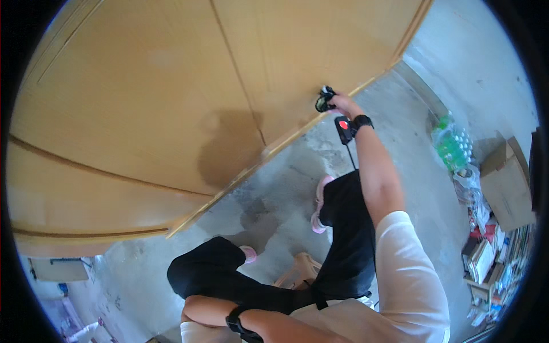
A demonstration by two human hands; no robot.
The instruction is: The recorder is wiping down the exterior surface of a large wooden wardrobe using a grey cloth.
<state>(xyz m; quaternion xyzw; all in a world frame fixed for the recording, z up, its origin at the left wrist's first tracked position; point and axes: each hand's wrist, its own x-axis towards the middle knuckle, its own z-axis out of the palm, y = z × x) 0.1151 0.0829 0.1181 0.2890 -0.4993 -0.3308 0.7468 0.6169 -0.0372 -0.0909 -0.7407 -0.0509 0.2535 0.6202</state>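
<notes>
My right hand [345, 104] grips a bunched black cloth [325, 98] with pale patches. It holds the cloth against the lower part of a large yellowish wooden cabinet front [300, 55], just above the bottom edge. On my right wrist is a black strap, and beside it a small black device [343, 130] with a red light and a cable hangs near the forearm. My left hand is out of view; only the left forearm shows, bent across my lap with a black strap [236, 321] around it.
A beige stool [303, 268] stands beneath me on the concrete floor [296, 171]. To the right lie wrapped green bottles [450, 143], plastic bags [469, 184], a cardboard box [508, 188] and stacked books and papers [482, 259]. A wall [480, 55] rises at the upper right.
</notes>
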